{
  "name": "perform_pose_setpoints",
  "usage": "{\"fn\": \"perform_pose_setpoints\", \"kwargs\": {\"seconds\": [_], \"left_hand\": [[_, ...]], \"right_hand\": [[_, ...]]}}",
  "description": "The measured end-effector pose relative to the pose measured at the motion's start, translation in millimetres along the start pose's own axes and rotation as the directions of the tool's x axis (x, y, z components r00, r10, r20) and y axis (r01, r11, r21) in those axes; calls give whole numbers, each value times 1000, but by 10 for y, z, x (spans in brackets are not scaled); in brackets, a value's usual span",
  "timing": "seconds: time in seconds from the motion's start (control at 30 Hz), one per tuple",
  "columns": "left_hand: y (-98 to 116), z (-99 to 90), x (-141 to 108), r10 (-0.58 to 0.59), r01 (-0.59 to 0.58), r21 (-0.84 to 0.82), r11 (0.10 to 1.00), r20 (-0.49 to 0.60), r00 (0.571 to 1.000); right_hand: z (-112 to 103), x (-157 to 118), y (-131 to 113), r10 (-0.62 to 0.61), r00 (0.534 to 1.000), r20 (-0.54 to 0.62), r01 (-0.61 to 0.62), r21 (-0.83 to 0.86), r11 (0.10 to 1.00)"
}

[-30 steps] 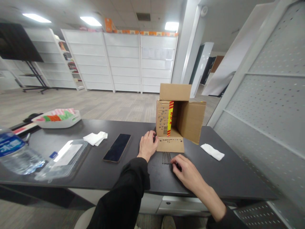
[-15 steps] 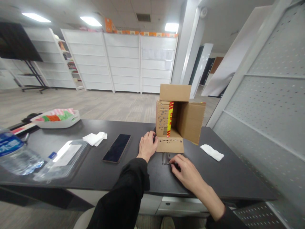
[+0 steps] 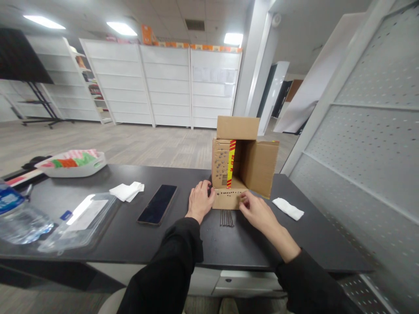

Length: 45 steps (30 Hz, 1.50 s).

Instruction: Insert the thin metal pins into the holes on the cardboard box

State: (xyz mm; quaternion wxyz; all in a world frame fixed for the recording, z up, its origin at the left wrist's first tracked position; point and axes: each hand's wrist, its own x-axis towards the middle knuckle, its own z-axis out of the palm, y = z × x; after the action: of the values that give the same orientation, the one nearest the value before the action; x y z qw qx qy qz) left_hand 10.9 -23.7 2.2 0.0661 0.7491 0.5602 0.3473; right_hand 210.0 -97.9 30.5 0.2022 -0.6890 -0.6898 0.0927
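Note:
An open cardboard box [image 3: 220,163] stands on its side on the dark desk, its front flap [image 3: 225,201] lying toward me. A row of small holes runs along that flap, and dark round dots mark the panel beside the yellow-red tape. My left hand [image 3: 200,200] has curled fingers at the box's lower left corner, with the thumb against the flap's edge. At the flap's right end my right hand [image 3: 257,211] is closed in a pinch; anything between the fingertips is too small to make out. Several thin metal nails [image 3: 226,218] lie side by side just before the flap.
Left of my hands lie a phone [image 3: 157,204], folded white tissue [image 3: 127,191] and a clear plastic case [image 3: 81,222]. A water bottle [image 3: 22,222] and a white basket [image 3: 70,170] are farther left. Another tissue [image 3: 288,208] lies right of the box, near a perforated panel [image 3: 366,152].
My right hand has moved from the nails up to the right end of the flap. My left hand stays at the box corner. The view has shifted slightly.

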Motion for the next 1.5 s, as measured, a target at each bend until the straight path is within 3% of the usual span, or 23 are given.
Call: {"fn": "perform_pose_setpoints", "kwargs": {"seconds": [0.23, 0.8, 1.13, 1.5], "left_hand": [[15, -17, 3, 1, -1, -7, 1000, 5, 1000], [-1, -2, 3, 0, 0, -8, 1000, 7, 1000], [6, -20, 1, 4, -4, -1, 1000, 12, 1000], [-6, 5, 6, 13, -13, -3, 1000, -2, 1000]], "right_hand": [[-57, 240, -99, 98, 995, 13, -97, -78, 992], [-141, 375, -247, 180, 981, 72, -161, -218, 963], [-151, 432, -307, 144, 987, 65, -113, -346, 931], [-201, 441, -354, 107, 991, 79, -76, -325, 943]]}}
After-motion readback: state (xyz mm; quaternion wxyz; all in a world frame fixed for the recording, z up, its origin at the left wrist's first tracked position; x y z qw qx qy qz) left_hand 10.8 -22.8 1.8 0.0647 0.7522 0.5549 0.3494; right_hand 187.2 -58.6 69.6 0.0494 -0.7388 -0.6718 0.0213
